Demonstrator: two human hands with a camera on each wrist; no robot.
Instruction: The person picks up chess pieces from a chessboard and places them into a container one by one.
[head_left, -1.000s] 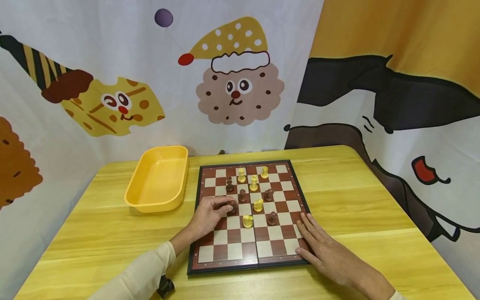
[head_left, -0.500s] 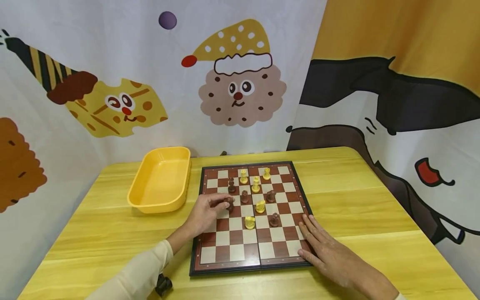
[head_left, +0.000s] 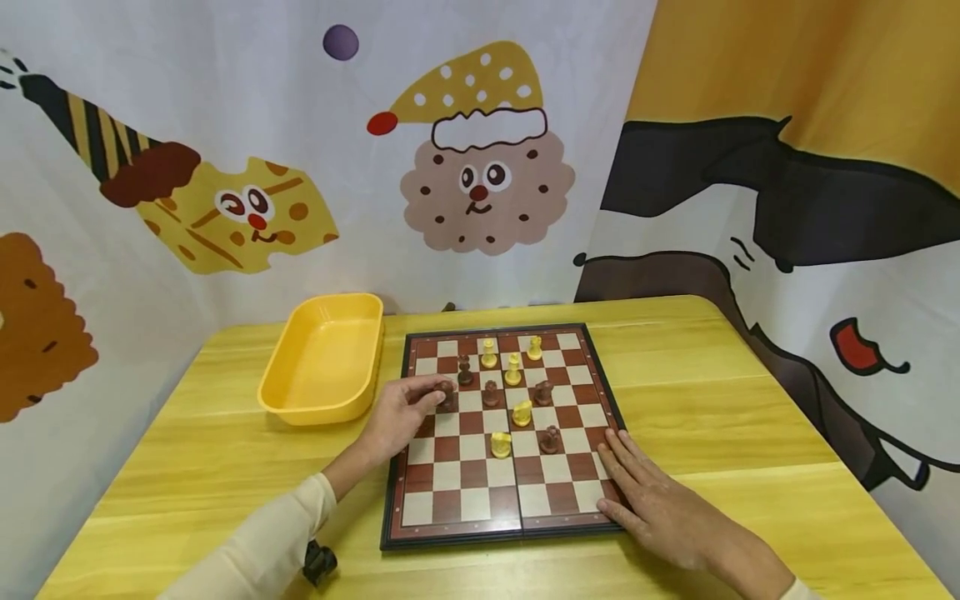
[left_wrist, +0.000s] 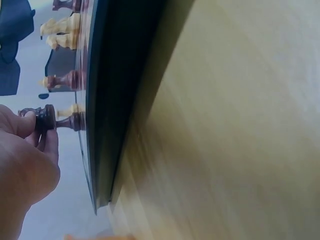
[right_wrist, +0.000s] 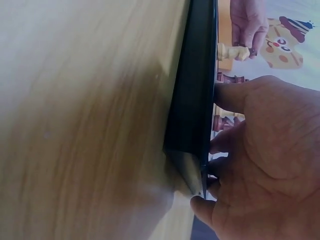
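A chessboard lies on the table with several dark brown and pale yellow chess pieces standing on it. Over its left side my left hand pinches a dark brown chess piece between thumb and fingers. In the left wrist view that held chess piece is raised, its base apart from the board; the fingers partly cover its top. Nearby stand a dark piece and another dark piece. My right hand rests on the board's right edge, fingers extended, holding no piece.
A yellow plastic tray stands left of the board, close to its far left corner. By the left sleeve lies a small black object, kind unclear. Behind the wooden table hangs a cartoon-printed curtain.
My left hand has carried the dark chess piece leftward and slightly away from me over the board. The right hand stays on the board's edge. The head view has shifted slightly.
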